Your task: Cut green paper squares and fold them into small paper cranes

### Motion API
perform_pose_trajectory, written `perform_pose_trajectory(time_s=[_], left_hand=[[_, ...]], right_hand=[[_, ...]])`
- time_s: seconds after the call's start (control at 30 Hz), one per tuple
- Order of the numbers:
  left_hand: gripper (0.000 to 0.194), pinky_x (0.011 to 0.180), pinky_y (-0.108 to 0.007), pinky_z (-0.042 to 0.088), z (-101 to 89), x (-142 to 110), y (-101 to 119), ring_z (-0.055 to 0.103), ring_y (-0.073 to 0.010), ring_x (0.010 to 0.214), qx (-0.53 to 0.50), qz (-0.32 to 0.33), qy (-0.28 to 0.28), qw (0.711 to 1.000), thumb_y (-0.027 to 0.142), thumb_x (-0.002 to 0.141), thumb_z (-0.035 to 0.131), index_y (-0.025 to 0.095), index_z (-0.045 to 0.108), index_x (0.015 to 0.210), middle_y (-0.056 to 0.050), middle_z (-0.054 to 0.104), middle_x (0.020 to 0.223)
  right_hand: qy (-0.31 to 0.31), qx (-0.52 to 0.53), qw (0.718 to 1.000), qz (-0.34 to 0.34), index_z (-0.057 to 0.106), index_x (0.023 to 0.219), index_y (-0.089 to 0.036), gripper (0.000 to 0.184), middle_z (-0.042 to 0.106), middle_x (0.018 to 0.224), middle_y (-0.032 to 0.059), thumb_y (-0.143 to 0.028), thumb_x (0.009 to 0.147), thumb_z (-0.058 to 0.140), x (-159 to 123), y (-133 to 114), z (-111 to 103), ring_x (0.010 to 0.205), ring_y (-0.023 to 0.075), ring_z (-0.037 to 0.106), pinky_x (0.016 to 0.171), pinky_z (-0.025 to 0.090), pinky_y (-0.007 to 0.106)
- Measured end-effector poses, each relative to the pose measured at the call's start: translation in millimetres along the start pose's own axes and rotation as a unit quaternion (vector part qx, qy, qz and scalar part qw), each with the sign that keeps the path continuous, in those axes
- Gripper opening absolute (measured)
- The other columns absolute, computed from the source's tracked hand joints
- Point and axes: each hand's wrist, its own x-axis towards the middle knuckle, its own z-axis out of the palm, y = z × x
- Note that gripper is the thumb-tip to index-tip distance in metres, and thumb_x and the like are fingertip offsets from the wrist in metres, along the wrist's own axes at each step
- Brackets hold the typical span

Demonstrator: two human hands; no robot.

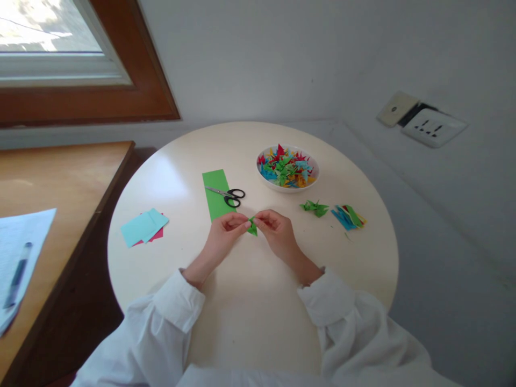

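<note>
A small folded green paper piece (252,226) is pinched between both hands above the round cream table (250,301). My left hand (224,233) grips its left side with closed fingers. My right hand (276,229) pinches its right side. Just behind my left hand lies a green paper strip (215,194) with black-handled scissors (228,195) across it. A white bowl (287,167) full of small colourful folded paper shapes stands further back to the right.
Folded green pieces (315,207) and several coloured paper scraps (349,216) lie at the right. Light blue and red sheets (144,227) lie at the left. A wooden desk (60,183) with paper and a pen (16,275) adjoins the table's left. A wall socket (433,127) is at right.
</note>
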Motion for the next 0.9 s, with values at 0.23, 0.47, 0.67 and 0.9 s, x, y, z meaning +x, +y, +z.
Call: perform_pose_trajectory(time_s=[0.23,0.47,0.67,0.9], left_hand=[[0.026,0.052,-0.021,0.041,-1.3,1.4,-0.5,0.057,-0.011,0.054,0.034,0.015,0.008,0.999,0.031,0.054,0.078,0.013,0.063,0.065,-0.001,0.064,0.059],[0.024,0.05,-0.021,0.04,0.1,1.2,1.6,0.056,-0.0102,0.049,0.034,0.02,0.018,0.999,0.026,0.051,0.08,0.013,0.061,0.059,-0.001,0.062,0.053],[0.024,0.056,-0.023,0.045,-3.3,3.3,-1.4,0.06,-0.0118,0.054,-0.021,-0.032,-0.024,0.999,0.023,0.052,0.078,0.013,0.065,0.069,-0.001,0.066,0.058],[0.019,0.059,-0.022,0.046,0.2,2.7,1.7,0.059,-0.0105,0.057,-0.062,-0.072,-0.015,0.995,0.016,0.048,0.077,0.012,0.065,0.062,0.0,0.065,0.059]], right_hand=[[-0.011,0.016,1.0,0.001,0.061,0.071,-0.018,0.014,0.061,0.066,-0.0003,-0.03,0.067,0.067,-0.5,1.3,0.3,0.061,0.0114,0.054,0.059,0.043,0.025],[-0.016,0.046,0.999,0.011,0.057,0.068,-0.019,0.019,0.06,0.063,-0.0014,-0.033,0.063,0.069,1.2,0.4,1.8,0.06,0.0119,0.056,0.058,0.046,0.025],[-0.022,0.096,0.994,0.049,0.052,0.072,-0.02,0.029,0.06,0.063,-0.0034,-0.032,0.056,0.073,3.5,1.2,1.6,0.06,0.0116,0.058,0.059,0.048,0.026],[-0.02,0.114,0.992,0.054,0.05,0.073,-0.021,0.028,0.06,0.061,-0.0053,-0.029,0.058,0.072,3.8,-0.6,1.3,0.057,0.01,0.057,0.058,0.047,0.024]])
